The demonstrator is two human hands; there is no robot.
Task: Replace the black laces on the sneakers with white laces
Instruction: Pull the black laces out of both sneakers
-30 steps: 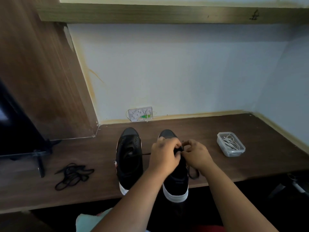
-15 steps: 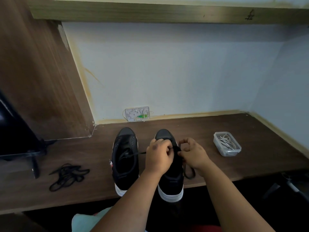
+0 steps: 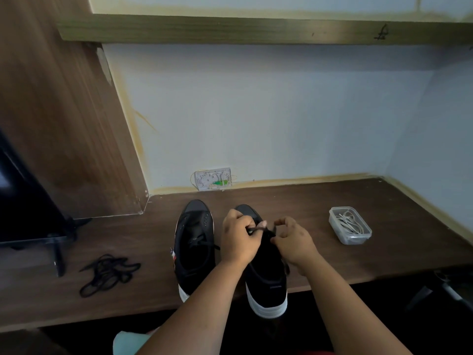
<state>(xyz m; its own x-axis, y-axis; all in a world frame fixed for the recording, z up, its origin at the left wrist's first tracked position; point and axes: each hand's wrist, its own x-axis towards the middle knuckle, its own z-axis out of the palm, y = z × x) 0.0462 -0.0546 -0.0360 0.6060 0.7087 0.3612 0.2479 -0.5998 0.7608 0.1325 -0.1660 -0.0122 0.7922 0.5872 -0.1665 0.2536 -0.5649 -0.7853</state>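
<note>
Two black sneakers with white soles stand side by side on the brown desk (image 3: 332,254), toes toward the wall. The left sneaker (image 3: 193,242) has no lace in its eyelets. Over the right sneaker (image 3: 267,278), my left hand (image 3: 239,239) pinches a loop of the black lace (image 3: 258,229) near the toe end. My right hand (image 3: 294,240) hovers with curled fingers over the same lace, its fingertips at the eyelets. A loose black lace (image 3: 107,274) lies in a heap at the left. White laces (image 3: 349,222) sit in a clear plastic box (image 3: 350,238) at the right.
A dark monitor on a stand (image 3: 28,213) occupies the far left. A wooden panel (image 3: 64,124) rises behind it, and a shelf (image 3: 256,29) runs overhead. A small wall socket plate (image 3: 213,178) sits behind the shoes. The right sneaker's heel overhangs the desk's front edge.
Both hands have moved slightly toward the toe of the right sneaker and lifted a loop of black lace. The camera view has shifted a little.
</note>
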